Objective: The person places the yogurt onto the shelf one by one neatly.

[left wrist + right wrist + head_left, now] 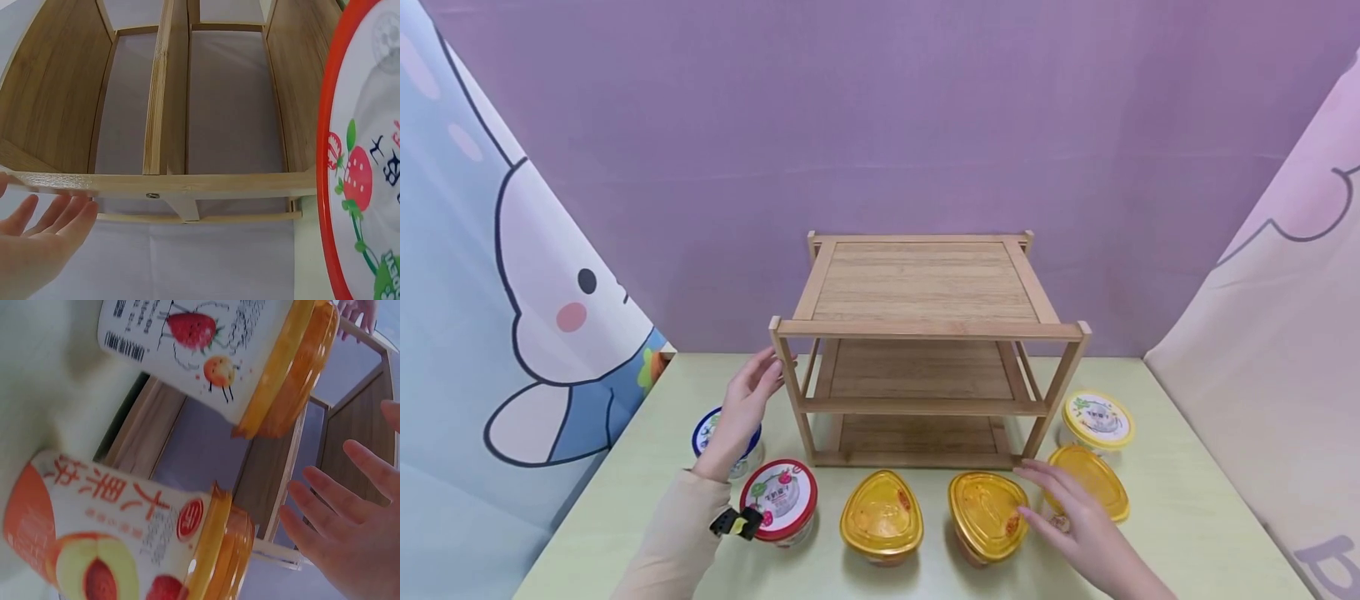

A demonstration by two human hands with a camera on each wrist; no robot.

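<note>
From my feed, the rack (pixel 928 283) stands upright on the table (pixel 1180 500), three-tiered and wooden, a purple curtain (pixel 925 125) behind it. I see the left hand (pixel 752 396) at the rack's left front post, just below its top; the fingers lie close together, slightly bent and pinching nothing, and I cannot tell whether they touch the wood. The right hand (pixel 1071 517) is in front of the rack's right front corner, its fingers loosely spread, and it holds nothing. My right wrist view shows a gap between those fingers and the two tubs there.

Two amber tubs sit in front of the rack: the left amber tub (pixel 882 514) and the middle amber tub (pixel 987 514). The right amber tub (pixel 1093 483) is just right of the rack's front corner, with the yellow tub (pixel 1099 419) behind it, also right of the rack. I have the red tub (pixel 780 497) before the rack's left corner and the blue tub (pixel 705 430) left of the rack, partly hidden by the forearm
</note>
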